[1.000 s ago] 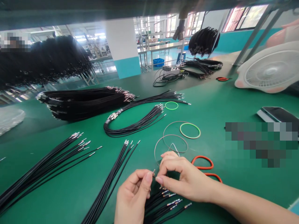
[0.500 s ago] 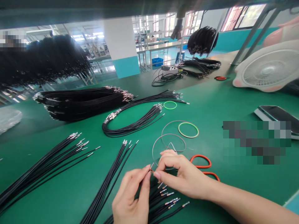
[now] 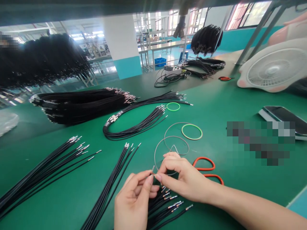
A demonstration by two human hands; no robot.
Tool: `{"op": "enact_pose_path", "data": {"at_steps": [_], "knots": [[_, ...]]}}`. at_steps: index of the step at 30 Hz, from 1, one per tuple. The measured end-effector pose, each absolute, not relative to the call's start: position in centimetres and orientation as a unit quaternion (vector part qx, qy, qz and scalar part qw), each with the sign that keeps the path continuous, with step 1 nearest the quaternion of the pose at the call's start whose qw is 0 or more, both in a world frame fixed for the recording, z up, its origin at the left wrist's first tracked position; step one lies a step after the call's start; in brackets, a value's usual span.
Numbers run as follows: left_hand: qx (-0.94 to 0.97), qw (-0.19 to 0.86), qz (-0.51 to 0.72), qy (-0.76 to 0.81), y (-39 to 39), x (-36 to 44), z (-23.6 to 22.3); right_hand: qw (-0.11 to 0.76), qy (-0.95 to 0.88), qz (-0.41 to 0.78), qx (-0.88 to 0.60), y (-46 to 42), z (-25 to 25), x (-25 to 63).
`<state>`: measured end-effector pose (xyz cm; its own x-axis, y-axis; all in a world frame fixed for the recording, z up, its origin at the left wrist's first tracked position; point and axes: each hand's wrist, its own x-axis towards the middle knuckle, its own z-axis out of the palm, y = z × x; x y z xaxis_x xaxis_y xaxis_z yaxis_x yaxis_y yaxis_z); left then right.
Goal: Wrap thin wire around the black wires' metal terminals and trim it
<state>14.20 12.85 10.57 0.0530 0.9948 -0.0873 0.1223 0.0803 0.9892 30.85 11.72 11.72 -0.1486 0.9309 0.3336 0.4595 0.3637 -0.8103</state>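
Thumb and fingertips of my left hand (image 3: 134, 199) pinch a wire end (image 3: 153, 170) whose small metal tip points up. Right at that tip, my right hand (image 3: 185, 177) is closed in a pinch; what sits between its fingertips is too small to make out. A thin grey cord (image 3: 155, 153) lies in loops just behind the right fingers. Beneath both hands is a bundle of black wires (image 3: 165, 212) with metal terminals, partly hidden. Scissors with orange handles (image 3: 213, 176) lie beside my right wrist, their blades out of sight.
More black wire bundles lie at centre left (image 3: 110, 179), far left (image 3: 48, 169) and mid-table (image 3: 134, 127). Behind them is a thick wire coil (image 3: 79, 105). Green rings (image 3: 192, 132), a phone (image 3: 285, 119) and a white fan (image 3: 275, 68) are to the right.
Both hands stay together at the wire tip, with small finger shifts. My left fingers straightened, then curled again around the wire. The whole view has drifted slightly.
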Motion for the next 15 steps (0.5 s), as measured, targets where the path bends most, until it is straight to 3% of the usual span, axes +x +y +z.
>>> {"op": "enact_pose_path", "data": {"at_steps": [7,15], "knots": [[0.441,0.589,0.418,0.533,13.1,14.5,11.7,0.426,-0.711,0.278,-0.485,11.7,11.5,30.9],[0.435,0.602,0.406,0.533,13.0,14.4,12.0,0.411,-0.716,0.283,-0.488,11.7,11.5,31.0]]}}
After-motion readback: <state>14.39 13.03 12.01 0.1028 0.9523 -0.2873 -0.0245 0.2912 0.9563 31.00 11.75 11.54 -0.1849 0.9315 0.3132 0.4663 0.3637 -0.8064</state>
